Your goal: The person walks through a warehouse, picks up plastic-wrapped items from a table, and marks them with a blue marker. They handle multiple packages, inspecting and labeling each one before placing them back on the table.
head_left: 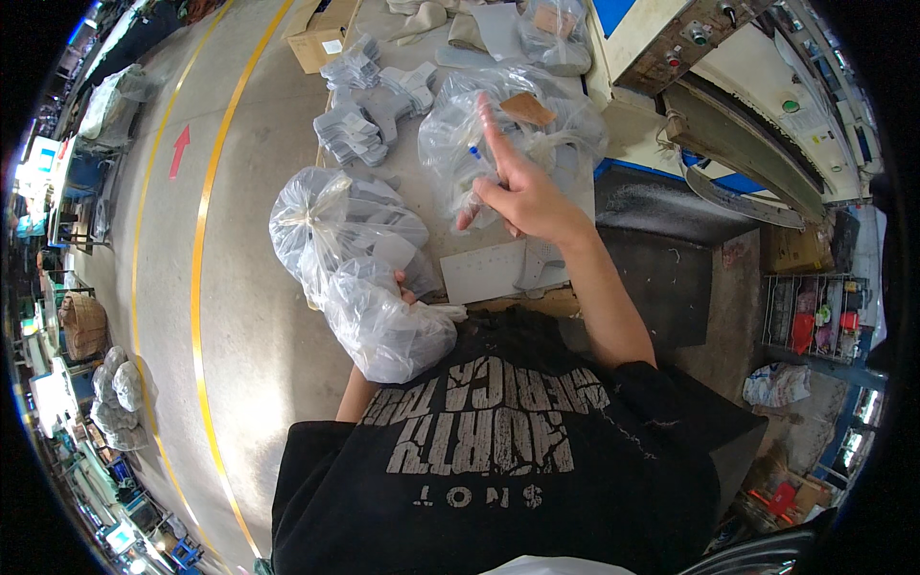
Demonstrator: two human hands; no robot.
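Note:
A clear plastic bag [374, 316] full of light grey flat pieces rests at the table's near left edge, its loose end drooping against my shirt. My left hand [404, 287] grips this bag; only a few fingertips show, and the plastic covers the rest. Over the table, my right hand [522, 192] has its index finger stretched out and its thumb apart. Behind it lies a second clear bag [565, 144] with a brown cardboard scrap [528, 109] on it. A small blue-tipped item [474, 151] shows beside the fingers; whether I touch it, I cannot tell.
Stacks of grey shaped pieces [353, 132] stand on the table's far left. A flat grey board [484, 273] lies near the front edge. A machine [747, 105] with buttons rises at the right. The floor [249, 240] with yellow lines runs along the left.

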